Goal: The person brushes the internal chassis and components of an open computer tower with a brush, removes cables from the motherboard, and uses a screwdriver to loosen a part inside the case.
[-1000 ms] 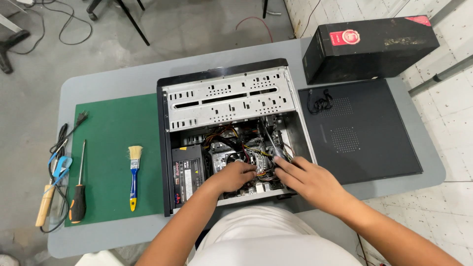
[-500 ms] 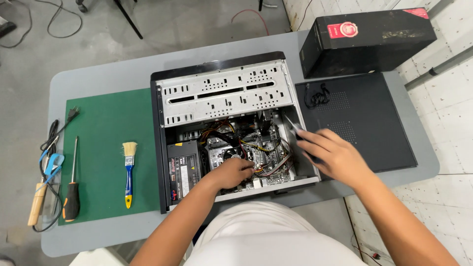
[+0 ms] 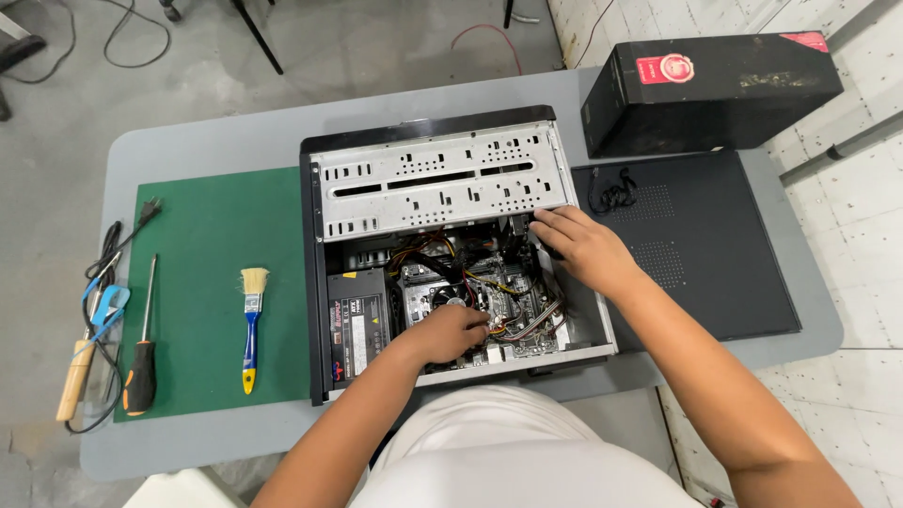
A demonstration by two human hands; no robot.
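Note:
An open desktop computer case (image 3: 315,282) lies on its side on a grey table (image 3: 207,141). Inside are a motherboard (image 3: 522,306), coloured wires (image 3: 513,325) and a black power supply (image 3: 357,325). My left hand (image 3: 450,332) is low inside the case, its fingers curled on the board at the wires. My right hand (image 3: 578,245) reaches in at the case's right wall, just below the silver drive cage (image 3: 437,183). Its fingertips are hidden in the shadow there.
A green mat (image 3: 202,245) left of the case carries a blue-handled brush (image 3: 252,325). Beside it lie a black and orange screwdriver (image 3: 141,362), a wooden-handled tool (image 3: 75,381) and a cord. The black side panel (image 3: 715,245) and a black box (image 3: 710,89) sit to the right.
My right hand has left the wires near my left hand, swung out over the case's right edge, then gone back in below the drive cage. My left hand has stayed put.

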